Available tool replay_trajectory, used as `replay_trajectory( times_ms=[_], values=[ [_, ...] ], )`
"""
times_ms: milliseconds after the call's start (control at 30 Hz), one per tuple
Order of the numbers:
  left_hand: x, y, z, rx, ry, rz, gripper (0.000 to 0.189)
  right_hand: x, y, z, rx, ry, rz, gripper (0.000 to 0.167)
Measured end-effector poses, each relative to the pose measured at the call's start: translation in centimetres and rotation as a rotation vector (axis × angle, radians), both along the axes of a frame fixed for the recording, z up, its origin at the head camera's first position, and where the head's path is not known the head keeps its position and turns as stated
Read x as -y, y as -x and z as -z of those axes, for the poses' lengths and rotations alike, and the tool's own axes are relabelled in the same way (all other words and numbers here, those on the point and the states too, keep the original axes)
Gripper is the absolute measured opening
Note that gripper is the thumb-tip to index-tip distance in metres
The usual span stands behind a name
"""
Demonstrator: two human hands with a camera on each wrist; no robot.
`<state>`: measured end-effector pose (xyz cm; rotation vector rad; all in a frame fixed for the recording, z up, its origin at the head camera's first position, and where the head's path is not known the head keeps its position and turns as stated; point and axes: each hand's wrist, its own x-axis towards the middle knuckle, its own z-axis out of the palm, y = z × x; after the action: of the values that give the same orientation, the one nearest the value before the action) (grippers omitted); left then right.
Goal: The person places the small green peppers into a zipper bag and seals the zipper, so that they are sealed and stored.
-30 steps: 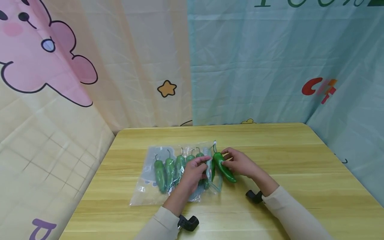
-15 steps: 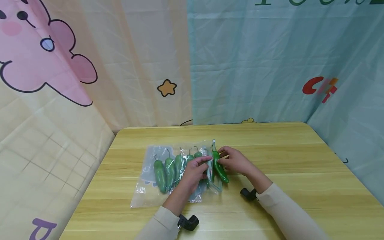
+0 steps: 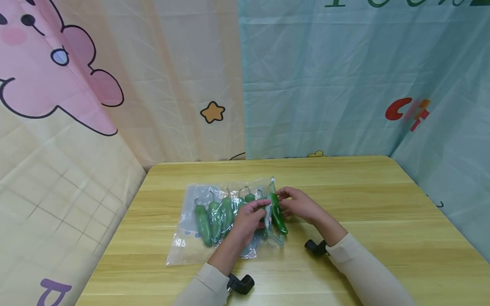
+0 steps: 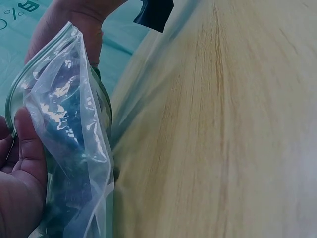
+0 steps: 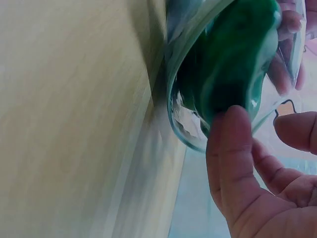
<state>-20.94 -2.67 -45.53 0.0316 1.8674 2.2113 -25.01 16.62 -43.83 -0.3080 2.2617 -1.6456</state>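
Note:
A clear zip bag (image 3: 183, 242) lies on the table with its mouth to the right, several green chili peppers (image 3: 203, 225) side by side inside. My left hand (image 3: 249, 219) grips the upper edge of the bag's mouth, holding it apart. In the left wrist view, that thumb (image 4: 29, 144) presses on the plastic. Another green chili pepper (image 3: 278, 216) stands at the mouth, partly inside the rim. My right hand (image 3: 300, 206) touches its right side with extended fingertips. In the right wrist view, the fingers (image 5: 235, 144) press the pepper (image 5: 233, 59), while one digit stays apart.
The wood-grain table (image 3: 363, 199) extends around the bag. Printed curtains (image 3: 325, 85) hang behind the table and at its sides. A black wrist camera (image 3: 241, 284) sits on the left wrist, another black camera (image 3: 315, 247) on the right.
My right hand has moved left, and the pepper at the mouth has shifted left against the bag's rim. The left hand has stayed nearly still on the bag.

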Motion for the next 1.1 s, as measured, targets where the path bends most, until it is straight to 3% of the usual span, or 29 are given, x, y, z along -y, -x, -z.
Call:
replay_trajectory(
  times_ms=[200, 767, 1100],
  values=[
    [-0.08, 0.01, 0.03, 0.006, 0.007, -0.006, 0.036, 0.28, -0.22, -0.17, 0.016, 0.012, 0.009, 0.033],
    [-0.17, 0.04, 0.06, 0.013, 0.002, -0.016, 0.036, 0.05, -0.43, -0.58, 0.059, 0.058, 0.027, 0.046],
    [-0.26, 0.02, 0.10, 0.006, -0.017, -0.016, 0.038, 0.61, -0.44, -0.18, 0.092, 0.089, -0.017, 0.047]
  ],
)
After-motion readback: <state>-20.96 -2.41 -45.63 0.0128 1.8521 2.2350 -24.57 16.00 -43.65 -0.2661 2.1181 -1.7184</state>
